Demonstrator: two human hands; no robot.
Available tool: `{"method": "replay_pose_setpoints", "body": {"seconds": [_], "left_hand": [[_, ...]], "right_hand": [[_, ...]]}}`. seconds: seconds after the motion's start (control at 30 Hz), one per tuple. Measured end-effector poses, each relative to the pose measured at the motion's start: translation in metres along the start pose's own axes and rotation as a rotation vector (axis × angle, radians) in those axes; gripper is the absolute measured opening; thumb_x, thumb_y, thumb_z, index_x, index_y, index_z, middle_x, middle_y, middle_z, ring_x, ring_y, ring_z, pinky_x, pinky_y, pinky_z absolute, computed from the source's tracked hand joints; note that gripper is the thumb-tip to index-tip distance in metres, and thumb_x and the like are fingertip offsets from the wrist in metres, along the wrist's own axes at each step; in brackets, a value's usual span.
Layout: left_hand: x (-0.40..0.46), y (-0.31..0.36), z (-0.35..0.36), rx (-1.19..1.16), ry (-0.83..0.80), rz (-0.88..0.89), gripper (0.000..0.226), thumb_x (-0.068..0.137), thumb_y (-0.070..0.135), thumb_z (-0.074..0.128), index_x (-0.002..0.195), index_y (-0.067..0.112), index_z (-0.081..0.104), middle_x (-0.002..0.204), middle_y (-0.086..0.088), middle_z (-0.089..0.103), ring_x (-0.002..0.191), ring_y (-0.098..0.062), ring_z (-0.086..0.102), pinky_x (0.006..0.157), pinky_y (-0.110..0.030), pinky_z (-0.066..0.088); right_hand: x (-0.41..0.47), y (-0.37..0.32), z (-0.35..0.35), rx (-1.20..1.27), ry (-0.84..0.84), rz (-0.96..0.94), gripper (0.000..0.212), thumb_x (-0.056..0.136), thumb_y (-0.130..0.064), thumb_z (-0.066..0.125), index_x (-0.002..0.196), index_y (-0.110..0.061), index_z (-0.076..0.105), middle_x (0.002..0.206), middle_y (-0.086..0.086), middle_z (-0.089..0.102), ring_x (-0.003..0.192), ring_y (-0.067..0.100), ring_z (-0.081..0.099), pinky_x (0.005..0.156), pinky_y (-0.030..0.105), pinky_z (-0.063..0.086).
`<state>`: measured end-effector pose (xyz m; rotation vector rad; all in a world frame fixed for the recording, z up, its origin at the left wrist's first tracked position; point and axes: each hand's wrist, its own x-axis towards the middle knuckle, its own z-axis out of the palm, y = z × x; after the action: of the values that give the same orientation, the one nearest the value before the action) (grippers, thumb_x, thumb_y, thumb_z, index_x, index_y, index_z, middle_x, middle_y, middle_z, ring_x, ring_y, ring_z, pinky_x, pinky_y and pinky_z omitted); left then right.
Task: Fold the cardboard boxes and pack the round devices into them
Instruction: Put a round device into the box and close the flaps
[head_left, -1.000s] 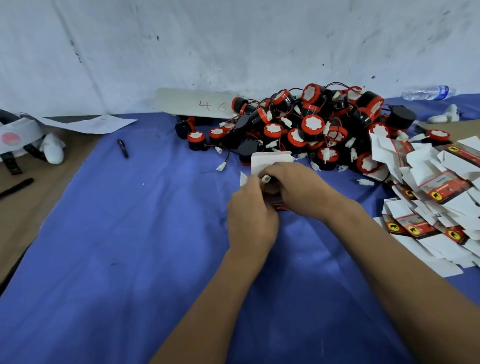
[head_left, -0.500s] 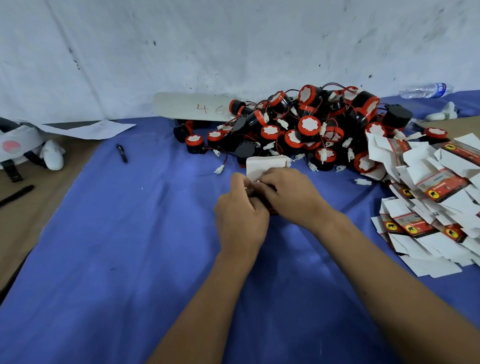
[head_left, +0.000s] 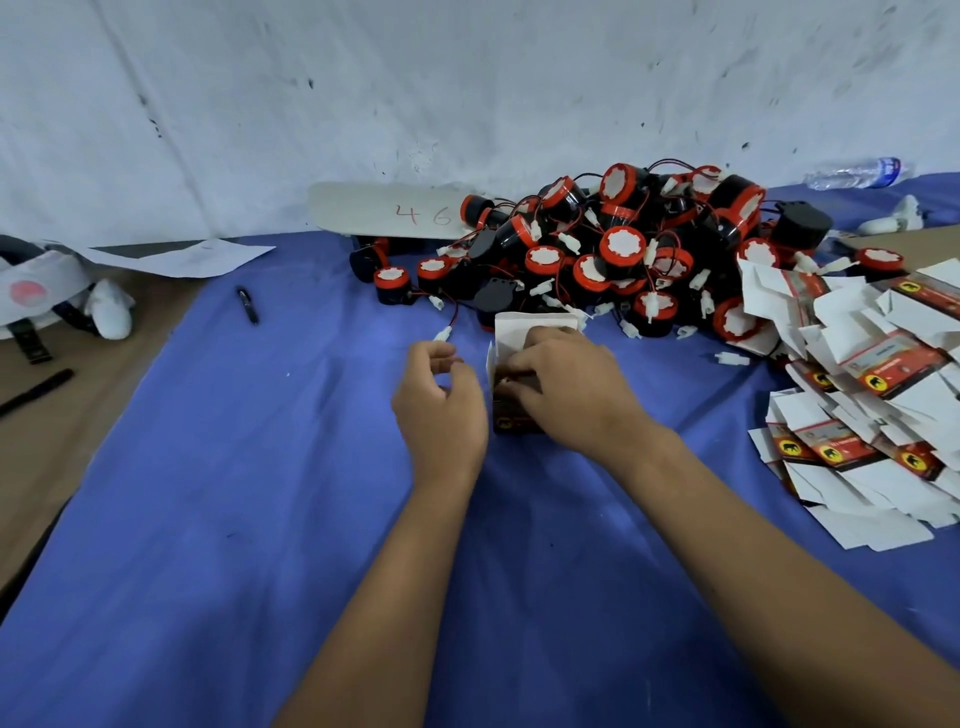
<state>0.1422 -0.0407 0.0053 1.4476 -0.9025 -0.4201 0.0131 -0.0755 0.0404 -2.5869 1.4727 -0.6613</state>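
Note:
A small cardboard box (head_left: 511, 340) stands on the blue cloth at the centre, its white top flap raised. My right hand (head_left: 566, 395) covers the box and grips it, fingers curled over its open top. Just left of the box hovers my left hand (head_left: 441, 400), fingers loosely curled and holding nothing. Behind them lies a heap of round black devices with red rims (head_left: 618, 254), wires and white plugs. Flat unfolded boxes (head_left: 872, 384) are piled at the right.
A black pen (head_left: 248, 305) lies on the blue cloth (head_left: 208, 519) at the left. A white board marked 46 (head_left: 389, 212) leans at the wall. A plastic bottle (head_left: 857, 174) lies at the far right. White gear and paper (head_left: 52, 296) sit at the left.
My left hand has let go of the box and moved a little to the left. The right hand stays on the box, which now stands with its flap up.

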Motion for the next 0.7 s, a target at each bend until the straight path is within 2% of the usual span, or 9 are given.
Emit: {"method": "replay_pose_setpoints", "body": {"seconds": [0.07, 0.13, 0.23, 0.33, 0.43, 0.57, 0.7], "left_hand": [[0.004, -0.002, 0.003, -0.112, -0.100, -0.151, 0.019, 0.099, 0.012, 0.051, 0.103, 0.021, 0.068, 0.108, -0.004, 0.072, 0.076, -0.034, 0.068, 0.059, -0.041, 0.055], [0.005, -0.004, 0.005, -0.095, -0.167, -0.144, 0.024, 0.101, 0.017, 0.049, 0.105, 0.024, 0.072, 0.104, -0.007, 0.074, 0.077, -0.032, 0.063, 0.065, -0.043, 0.056], [0.004, -0.006, 0.008, -0.117, -0.230, -0.114, 0.026, 0.104, 0.021, 0.049, 0.104, 0.026, 0.075, 0.090, -0.005, 0.073, 0.074, -0.022, 0.058, 0.070, -0.040, 0.050], [0.004, -0.007, 0.010, -0.113, -0.251, -0.103, 0.027, 0.103, 0.019, 0.050, 0.103, 0.024, 0.076, 0.088, 0.002, 0.072, 0.074, -0.016, 0.060, 0.068, -0.034, 0.047], [0.005, -0.008, 0.010, -0.120, -0.264, -0.102, 0.028, 0.103, 0.018, 0.050, 0.096, 0.026, 0.077, 0.082, 0.007, 0.072, 0.070, -0.013, 0.060, 0.063, -0.031, 0.046], [0.005, -0.012, 0.012, -0.047, -0.307, -0.053, 0.022, 0.103, 0.023, 0.054, 0.094, 0.024, 0.074, 0.075, 0.014, 0.068, 0.065, -0.002, 0.060, 0.055, -0.020, 0.045], [0.006, -0.014, 0.012, -0.036, -0.327, -0.050, 0.020, 0.103, 0.024, 0.055, 0.094, 0.022, 0.072, 0.070, 0.015, 0.066, 0.060, 0.000, 0.059, 0.050, -0.014, 0.043]], "right_hand": [[0.000, -0.001, -0.002, 0.092, 0.077, 0.000, 0.012, 0.091, -0.028, 0.065, 0.090, -0.031, 0.077, 0.087, -0.009, 0.065, 0.089, 0.015, 0.059, 0.072, 0.037, 0.049], [0.000, -0.002, -0.003, 0.154, 0.095, 0.006, 0.011, 0.086, -0.023, 0.068, 0.082, -0.029, 0.078, 0.081, -0.009, 0.067, 0.080, 0.012, 0.060, 0.066, 0.037, 0.051], [0.001, -0.001, -0.002, 0.107, 0.016, -0.029, 0.015, 0.092, -0.026, 0.065, 0.088, -0.025, 0.080, 0.092, -0.004, 0.067, 0.092, 0.017, 0.058, 0.073, 0.041, 0.052], [-0.001, 0.004, -0.003, 0.079, -0.054, -0.100, 0.023, 0.099, -0.026, 0.057, 0.097, -0.025, 0.080, 0.105, -0.003, 0.065, 0.107, 0.021, 0.052, 0.086, 0.045, 0.049], [-0.006, 0.009, -0.005, 0.108, -0.070, -0.162, 0.023, 0.099, -0.031, 0.059, 0.099, -0.024, 0.081, 0.107, -0.004, 0.065, 0.106, 0.020, 0.051, 0.089, 0.040, 0.046], [-0.006, 0.012, -0.006, 0.085, -0.024, -0.245, 0.012, 0.089, -0.017, 0.070, 0.082, -0.017, 0.079, 0.093, 0.002, 0.067, 0.084, 0.021, 0.056, 0.070, 0.034, 0.044], [-0.007, 0.012, -0.006, 0.125, -0.006, -0.240, 0.010, 0.086, -0.013, 0.072, 0.084, -0.017, 0.080, 0.090, 0.000, 0.070, 0.082, 0.019, 0.062, 0.064, 0.028, 0.040]]}}
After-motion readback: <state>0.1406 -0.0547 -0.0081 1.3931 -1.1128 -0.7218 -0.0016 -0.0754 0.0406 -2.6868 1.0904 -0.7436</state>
